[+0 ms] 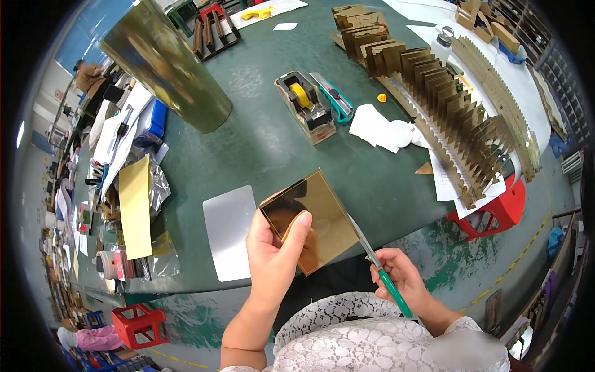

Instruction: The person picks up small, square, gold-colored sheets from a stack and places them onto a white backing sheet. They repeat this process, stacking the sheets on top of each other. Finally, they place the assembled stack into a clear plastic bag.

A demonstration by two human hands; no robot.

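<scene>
From the head camera, the left hand grips a shiny bronze square plate, thumb across its face, just above the near edge of a green table. To the plate's right, the right hand grasps a green-handled metal tool, its tip by the plate's edge; contact is unclear. 1 silver sheet lies left.
</scene>
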